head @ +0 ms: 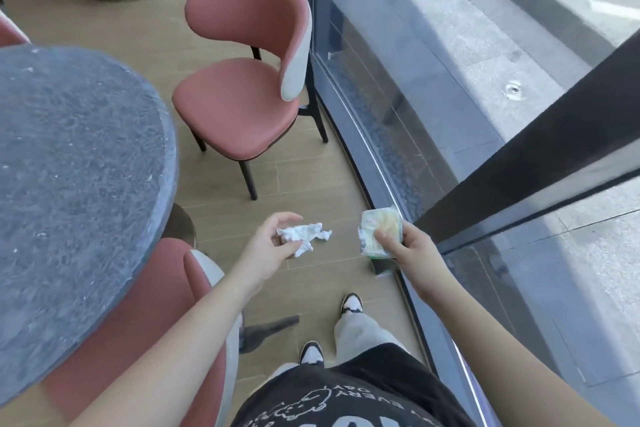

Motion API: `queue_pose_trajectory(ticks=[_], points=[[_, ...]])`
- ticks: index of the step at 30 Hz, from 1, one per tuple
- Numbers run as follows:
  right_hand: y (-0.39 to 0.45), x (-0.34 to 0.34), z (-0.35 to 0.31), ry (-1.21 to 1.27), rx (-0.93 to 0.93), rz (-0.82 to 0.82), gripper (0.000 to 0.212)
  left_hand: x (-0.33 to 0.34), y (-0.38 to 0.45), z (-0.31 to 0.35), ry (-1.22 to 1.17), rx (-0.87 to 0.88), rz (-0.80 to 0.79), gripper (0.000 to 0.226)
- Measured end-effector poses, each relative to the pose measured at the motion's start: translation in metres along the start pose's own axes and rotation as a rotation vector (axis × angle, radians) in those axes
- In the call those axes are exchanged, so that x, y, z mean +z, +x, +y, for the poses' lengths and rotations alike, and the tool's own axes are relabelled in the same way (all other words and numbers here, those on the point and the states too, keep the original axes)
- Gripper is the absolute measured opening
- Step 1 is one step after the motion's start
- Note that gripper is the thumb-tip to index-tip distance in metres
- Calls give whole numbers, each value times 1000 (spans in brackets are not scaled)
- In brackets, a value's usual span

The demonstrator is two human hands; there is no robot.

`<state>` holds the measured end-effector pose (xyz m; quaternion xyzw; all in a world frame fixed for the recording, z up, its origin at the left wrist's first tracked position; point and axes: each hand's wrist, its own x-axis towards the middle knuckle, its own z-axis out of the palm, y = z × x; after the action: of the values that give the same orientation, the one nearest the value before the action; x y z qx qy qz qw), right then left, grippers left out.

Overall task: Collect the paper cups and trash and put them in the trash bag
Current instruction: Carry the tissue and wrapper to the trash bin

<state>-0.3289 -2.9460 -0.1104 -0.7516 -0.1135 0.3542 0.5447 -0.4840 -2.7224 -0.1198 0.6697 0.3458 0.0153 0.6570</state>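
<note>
At far left a round grey stone worktop (76, 163) fills the view, its curved edge running down toward the lower left corner. Tucked just under that edge is a pink chair (145, 333), with its pale-trimmed backrest close to the left forearm. A second pink chair (239, 107) stands farther off, its back almost against the window frame, and a strip of bare wooden floor (311, 180) lies open between it and the hands.

The left hand (273, 243) is palm up over this open floor, its fingers (289, 218) curled loosely around a crumpled white tissue (304, 236), which sticks out to the right past the fingertips. A small gap separates it from the right hand (405, 246), whose fingers pinch a clear plastic wrapper (379, 232) with something pale yellow inside; the thumb presses on its near face.

The right hand hangs above the metal window track (349, 118), which curves along the floor's right edge. Beyond it stands the glass wall (433, 80) with a dark frame post (540, 149) slanting across. Two shoes stand on the floor below, beside the track.
</note>
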Motion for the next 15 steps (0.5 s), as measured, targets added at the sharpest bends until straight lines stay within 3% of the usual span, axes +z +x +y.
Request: queue_pose_trajectory(ticks=[7,12,15], points=[[101,-4,-20,-38,12,-146,20,1,79,24,23,-14,94,32],[164,-4,-28,-57,-2,-188,10,13,140,24,55,-21,114,25],[184,2,-15,-35,-6,-167,15,20,173,6,92,-43,109,21]])
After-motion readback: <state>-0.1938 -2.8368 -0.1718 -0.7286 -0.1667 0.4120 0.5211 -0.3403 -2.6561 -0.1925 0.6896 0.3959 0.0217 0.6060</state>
